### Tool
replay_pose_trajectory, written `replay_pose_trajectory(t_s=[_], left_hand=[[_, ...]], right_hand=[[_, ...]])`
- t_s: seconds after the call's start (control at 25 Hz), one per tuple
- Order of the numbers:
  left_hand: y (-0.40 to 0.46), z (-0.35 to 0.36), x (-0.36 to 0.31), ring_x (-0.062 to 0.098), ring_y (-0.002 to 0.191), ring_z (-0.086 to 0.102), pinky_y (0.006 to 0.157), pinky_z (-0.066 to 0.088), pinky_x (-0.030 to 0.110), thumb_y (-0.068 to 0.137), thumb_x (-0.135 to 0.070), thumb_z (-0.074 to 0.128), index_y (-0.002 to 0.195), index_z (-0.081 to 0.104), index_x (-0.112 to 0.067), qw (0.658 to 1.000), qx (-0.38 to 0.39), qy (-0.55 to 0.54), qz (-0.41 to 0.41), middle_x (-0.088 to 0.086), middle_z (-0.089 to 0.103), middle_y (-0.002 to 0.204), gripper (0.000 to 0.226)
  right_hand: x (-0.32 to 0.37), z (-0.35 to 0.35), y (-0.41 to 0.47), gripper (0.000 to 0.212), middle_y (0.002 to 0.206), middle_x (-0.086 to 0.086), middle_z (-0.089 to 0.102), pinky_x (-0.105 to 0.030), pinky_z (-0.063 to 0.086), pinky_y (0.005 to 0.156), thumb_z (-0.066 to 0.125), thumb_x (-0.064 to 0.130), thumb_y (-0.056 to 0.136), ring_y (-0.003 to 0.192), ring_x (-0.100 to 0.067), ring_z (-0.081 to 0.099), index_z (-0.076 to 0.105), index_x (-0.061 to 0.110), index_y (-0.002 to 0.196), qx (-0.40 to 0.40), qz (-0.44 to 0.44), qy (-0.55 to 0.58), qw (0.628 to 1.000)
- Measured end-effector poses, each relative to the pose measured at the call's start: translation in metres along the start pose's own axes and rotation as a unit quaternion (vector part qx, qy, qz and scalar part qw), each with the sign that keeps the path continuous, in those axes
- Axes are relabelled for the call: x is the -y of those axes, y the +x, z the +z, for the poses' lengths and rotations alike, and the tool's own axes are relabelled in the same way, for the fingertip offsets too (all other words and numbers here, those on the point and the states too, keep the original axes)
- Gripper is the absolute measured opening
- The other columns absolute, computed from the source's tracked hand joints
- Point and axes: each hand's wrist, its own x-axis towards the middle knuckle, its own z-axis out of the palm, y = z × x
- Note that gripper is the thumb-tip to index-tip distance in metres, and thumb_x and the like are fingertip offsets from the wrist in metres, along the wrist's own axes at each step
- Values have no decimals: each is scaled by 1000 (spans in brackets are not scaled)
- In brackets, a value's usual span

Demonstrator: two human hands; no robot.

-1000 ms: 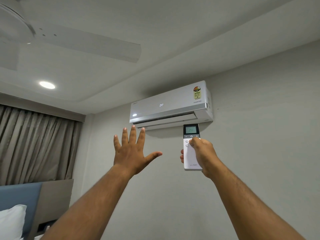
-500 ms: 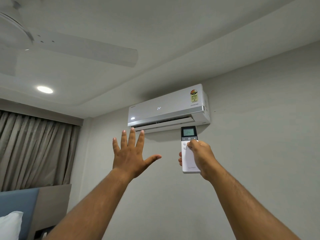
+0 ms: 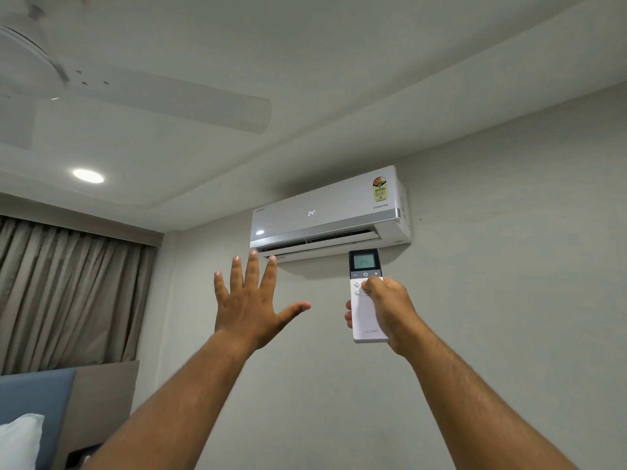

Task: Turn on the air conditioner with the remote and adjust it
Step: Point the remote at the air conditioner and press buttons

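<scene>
Head view: an upward look at a wall-mounted air conditioner, with both arms raised toward it.
Air conditioner: mounted high on the wall just under the ceiling step; a "24" reading is lit on its front panel and the lower louvre stands partly open, so the unit is judged to be already switched on.
Remote: held upright just below the right end of the unit, screen end uppermost and aimed at it, presumably so that the signal is received directly. A "24" is shown on its screen, matching the panel.
Right hand: closed around the lower body of the remote, fingers wrapped behind it; the thumb is laid on the small buttons below the power row. Whether a button is being pressed cannot be told.
Left hand: empty, fully spread, palm turned toward the louvre and held just beneath it; this placement is judged to serve for feeling the airflow.
Task stage: power-on is judged complete; adjustment is in hand.
Surroundings: a ceiling fan, a lit recessed lamp, curtains and a bed headboard are seen at the left.
</scene>
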Motion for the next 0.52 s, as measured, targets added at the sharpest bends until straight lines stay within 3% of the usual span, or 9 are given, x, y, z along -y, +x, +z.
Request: replay_pose_trajectory(t_s=[0.52], left_hand=[[-4,7,7,36,150,-12,117,-2,63,61,-95,-6,152,-12,-28,1000,2,-5,-8,10,-10,165,113]], right_hand=[[-2,6,-1,18,75,-23,71,-34,57,47,47,16,91,52,-32,69,55,5,102,11,-4,1,1000]])
